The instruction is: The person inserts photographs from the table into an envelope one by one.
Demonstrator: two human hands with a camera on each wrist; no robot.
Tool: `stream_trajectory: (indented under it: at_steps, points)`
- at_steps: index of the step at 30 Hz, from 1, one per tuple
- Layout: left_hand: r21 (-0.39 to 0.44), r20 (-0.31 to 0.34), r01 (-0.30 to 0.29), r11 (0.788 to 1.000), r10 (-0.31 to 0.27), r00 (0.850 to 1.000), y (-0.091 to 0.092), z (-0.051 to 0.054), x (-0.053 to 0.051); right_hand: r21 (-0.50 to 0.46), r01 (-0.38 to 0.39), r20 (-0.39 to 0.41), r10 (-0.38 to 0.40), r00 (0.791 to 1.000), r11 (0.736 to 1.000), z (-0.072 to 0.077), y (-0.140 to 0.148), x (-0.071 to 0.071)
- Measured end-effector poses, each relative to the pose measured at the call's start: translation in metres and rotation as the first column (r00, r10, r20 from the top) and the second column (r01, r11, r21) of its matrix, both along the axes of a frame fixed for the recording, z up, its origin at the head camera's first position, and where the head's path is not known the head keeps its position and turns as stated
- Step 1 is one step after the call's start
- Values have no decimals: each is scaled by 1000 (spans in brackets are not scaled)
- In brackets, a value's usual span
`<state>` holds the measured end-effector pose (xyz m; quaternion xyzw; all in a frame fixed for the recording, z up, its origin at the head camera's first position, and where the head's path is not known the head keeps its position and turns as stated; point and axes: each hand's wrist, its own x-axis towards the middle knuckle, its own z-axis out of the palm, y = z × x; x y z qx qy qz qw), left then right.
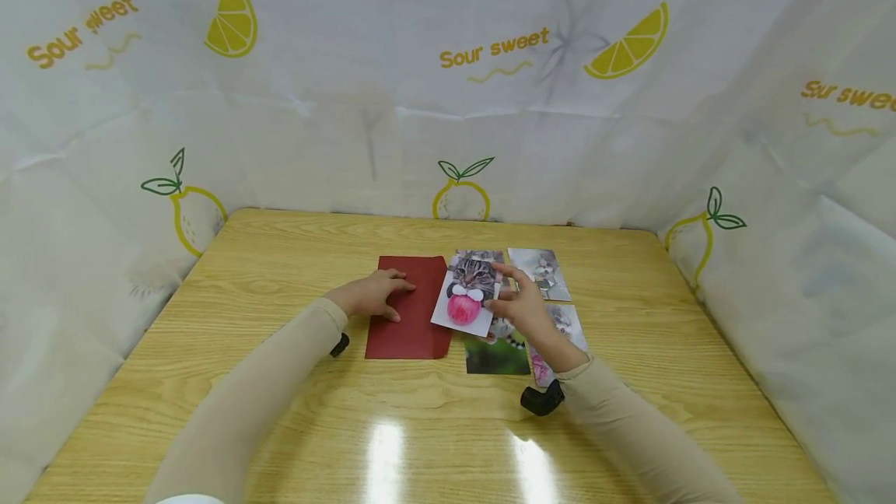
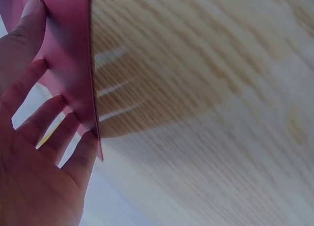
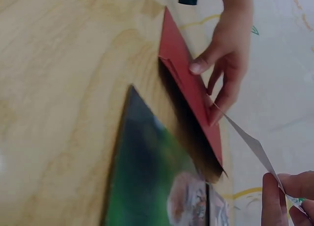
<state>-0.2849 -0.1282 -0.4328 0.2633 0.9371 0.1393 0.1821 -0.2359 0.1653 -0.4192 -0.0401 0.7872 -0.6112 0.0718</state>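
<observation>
My left hand (image 1: 367, 294) (image 2: 44, 172) rests its spread fingertips on a flat red envelope-like sheet (image 1: 409, 337) (image 2: 71, 39). Just right of it, my right hand (image 1: 533, 319) (image 3: 289, 199) pinches the right edge of a photo card (image 1: 465, 294) showing a tabby cat and a pink ball. The card is raised over the red sheet's right edge, and the right wrist view catches it nearly edge-on. Beneath and beside the right hand lie several more photo cards, one with a green background (image 1: 497, 358) (image 3: 147, 162), partly covered by the held card and the hand.
Two photo cards, an upper one (image 1: 537, 263) and a lower one (image 1: 568, 321), lie at the right of the group. The wooden table (image 1: 315, 426) reaches a printed white curtain (image 1: 336, 154) behind and at both sides. Black wrist devices (image 1: 542, 397) hang beneath the wrists.
</observation>
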Motion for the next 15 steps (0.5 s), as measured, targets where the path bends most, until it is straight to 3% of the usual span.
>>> stream_trajectory:
  at_steps: [6,15]
  points:
    - [10,8,1,1000,-1,1000,0,1,0,47,32,29,-33,999,998,-7,-5,3]
    - [4,14,-7,1000,7,1000,0,0,-1,56,13,0,-13,1000,998,-10,-11,10]
